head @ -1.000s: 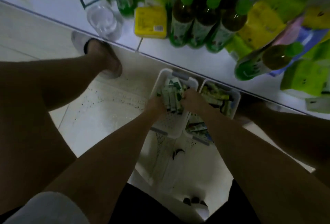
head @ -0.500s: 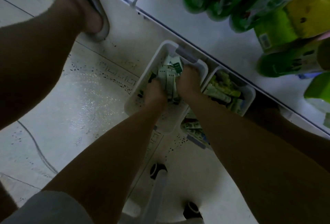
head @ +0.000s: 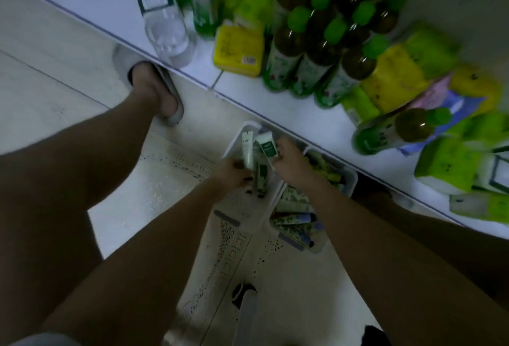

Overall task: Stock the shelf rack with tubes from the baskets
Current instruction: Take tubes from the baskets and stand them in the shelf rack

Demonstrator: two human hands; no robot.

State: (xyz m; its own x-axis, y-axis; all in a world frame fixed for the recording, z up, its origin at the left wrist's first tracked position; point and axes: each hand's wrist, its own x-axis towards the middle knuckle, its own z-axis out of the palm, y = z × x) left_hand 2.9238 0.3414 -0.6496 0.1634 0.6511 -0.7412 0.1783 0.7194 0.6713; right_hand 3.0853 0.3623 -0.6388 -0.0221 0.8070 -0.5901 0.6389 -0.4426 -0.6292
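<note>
Tubes (head: 254,150) lifted from basket (head: 249,216), labels unreadable

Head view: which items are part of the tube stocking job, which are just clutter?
Job:
- left hand, holding a pale tube
- right hand, holding a green-label tube
- left basket
- right basket, with tubes
- shelf

Just around:
- green-cap bottles
- yellow pack
- clear bottle
- slipper
</note>
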